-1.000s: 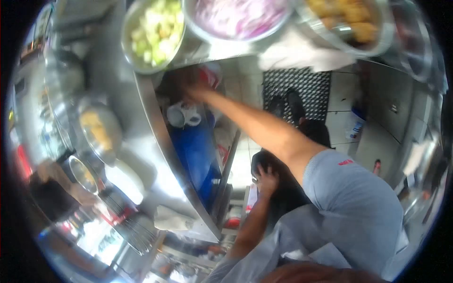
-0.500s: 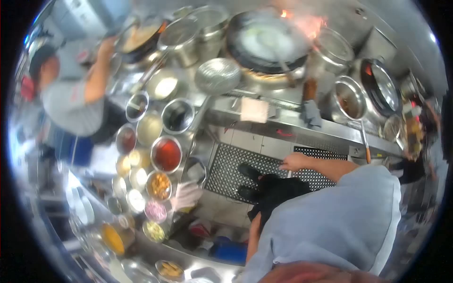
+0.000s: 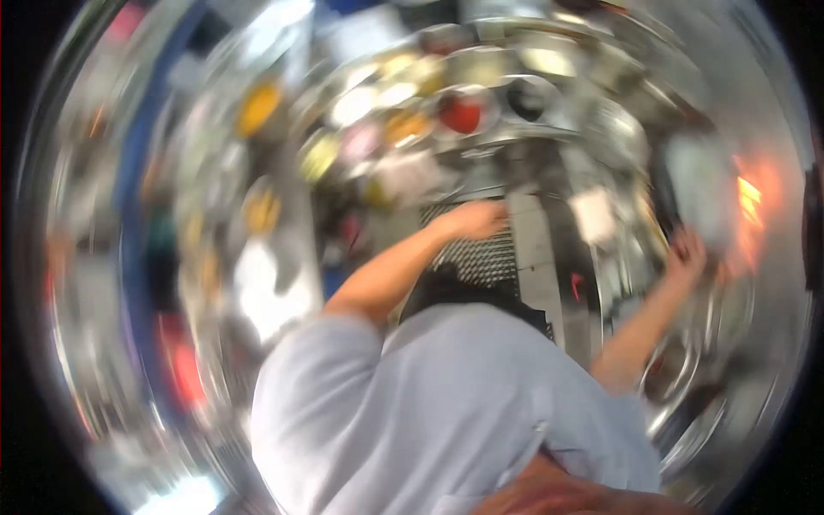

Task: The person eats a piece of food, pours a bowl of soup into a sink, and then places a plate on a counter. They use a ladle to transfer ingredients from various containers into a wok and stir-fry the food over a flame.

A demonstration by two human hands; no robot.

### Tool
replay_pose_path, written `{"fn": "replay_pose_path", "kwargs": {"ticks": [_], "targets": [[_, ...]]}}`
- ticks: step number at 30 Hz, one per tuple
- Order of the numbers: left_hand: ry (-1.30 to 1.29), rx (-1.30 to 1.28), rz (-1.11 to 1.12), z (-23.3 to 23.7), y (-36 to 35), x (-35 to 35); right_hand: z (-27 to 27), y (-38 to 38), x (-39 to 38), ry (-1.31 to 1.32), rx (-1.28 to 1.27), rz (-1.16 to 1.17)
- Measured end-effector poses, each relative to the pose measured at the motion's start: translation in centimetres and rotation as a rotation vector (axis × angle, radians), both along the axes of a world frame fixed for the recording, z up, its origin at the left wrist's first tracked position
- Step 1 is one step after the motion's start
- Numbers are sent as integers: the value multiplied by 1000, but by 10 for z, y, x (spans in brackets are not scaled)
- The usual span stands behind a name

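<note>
Right grip [image 3: 686, 255] swung outward; wok [image 3: 661, 190] just beside it (contact blurred).

Straight beyond the floor mat [image 3: 481, 257], a cluster of bowls [image 3: 487, 110] stands on a worktop [image 3: 528, 133], with a cloth [image 3: 412, 176] at its near edge, slightly left of the mat. Left of the mat, more metal surface [image 3: 296, 193] carries a pan [image 3: 262, 225]. Right of the mat come tiles [image 3: 535, 240], then a towel [image 3: 594, 215] on the stove edge, a wok [image 3: 661, 189] and, farthest out, flames [image 3: 750, 197]. The left grip [image 3: 476, 221] is above the mat; the right grip [image 3: 687, 255] is well right of it, by the wok.
</note>
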State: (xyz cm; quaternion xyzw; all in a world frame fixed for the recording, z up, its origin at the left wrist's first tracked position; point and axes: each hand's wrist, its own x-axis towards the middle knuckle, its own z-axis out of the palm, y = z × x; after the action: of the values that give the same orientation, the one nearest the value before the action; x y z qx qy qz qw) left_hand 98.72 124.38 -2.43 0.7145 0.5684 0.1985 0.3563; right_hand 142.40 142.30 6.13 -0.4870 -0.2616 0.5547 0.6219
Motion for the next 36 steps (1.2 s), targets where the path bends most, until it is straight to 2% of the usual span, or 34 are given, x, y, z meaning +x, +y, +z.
{"fn": "replay_pose_path", "kwargs": {"ticks": [1,2,3,4,5,6,7,8,9,11,12,13,14,15,16,17,19,20,21,22,24,25,26,28,29,30,31,32,33,34,35,36], "targets": [[4,97,135,4,-15,0,-35,45,74,-27,-157,388],[-77,35,341,25,-38,-3,-16,15,42,-295,-186,100],[-78,71,530,21,-68,-14,-24,22,67,-606,-332,232],[-76,108,682,19,-96,-19,-26,5,60,-784,-344,168],[-93,-16,943,32,-130,-21,-62,11,92,-1049,-199,179],[-112,-149,1192,47,-170,-20,-51,-20,62,-949,-274,64],[-128,-144,1435,29,-213,-22,-57,-32,59,-937,-299,75],[-252,-95,1664,24,-253,-19,-67,-42,63,-914,-327,75],[-623,143,1926,-6,-298,-17,-65,-48,49,-923,-317,113],[-289,146,2274,-17,-385,-9,-55,-56,34,-821,-260,19],[-264,344,2524,-29,-419,-8,-57,-51,36,-832,-253,33],[-362,502,2637,-37,-449,-12,-65,-40,39,-815,-279,-2],[-271,384,2663,-57,-485,-27,-71,-30,37,-783,-303,-47],[-117,386,2673,-66,-490,-43,-72,-25,35,-761,-295,-64],[41,389,2669,-69,-488,-59,-71,-24,33,-746,-305,-42],[27,414,2644,-61,-478,-73,-71,-24,33,-734,-315,-19],[83,70,2205,-45,-458,-89,-78,-19,53,-757,-310,-27],[80,76,2192,-31,-446,-96,-68,-27,44,-800,-310,-11],[-129,-94,2137,-18,-431,-101,-55,-39,38,-897,-350,-55],[-334,-260,2065,-6,-411,-104,-47,-53,43,-878,-354,6],[-893,-112,1846,11,-355,-96,-41,-66,65,-854,-357,72],[-1169,-129,1765,22,-318,-87,-39,-72,80,-878,-352,126],[-1357,-267,1597,28,-283,-77,-30,-83,93,-905,-355,169],[-1798,-278,963,46,-198,-50,50,-115,56,-504,-445,436],[-1776,-347,786,48,-153,-37,52,-116,27,-467,-453,305],[-1740,-454,577,49,-110,-21,43,-114,24,-502,-348,348],[-1688,-591,445,34,-72,-8,-48,-95,89,-466,-323,218],[-1640,-563,331,54,-30,19,-68,-96,90,-712,-284,157],[-1592,-573,233,68,3,46,-18,-110,45,-988,-369,58],[-1549,-547,145,77,33,71,-1,-121,33,-705,-309,-4],[-1556,-561,130,79,62,100,14,-128,28,-660,-278,-56],[-1489,-552,248,77,86,124,22,-140,28,-616,-262,-72]]}}
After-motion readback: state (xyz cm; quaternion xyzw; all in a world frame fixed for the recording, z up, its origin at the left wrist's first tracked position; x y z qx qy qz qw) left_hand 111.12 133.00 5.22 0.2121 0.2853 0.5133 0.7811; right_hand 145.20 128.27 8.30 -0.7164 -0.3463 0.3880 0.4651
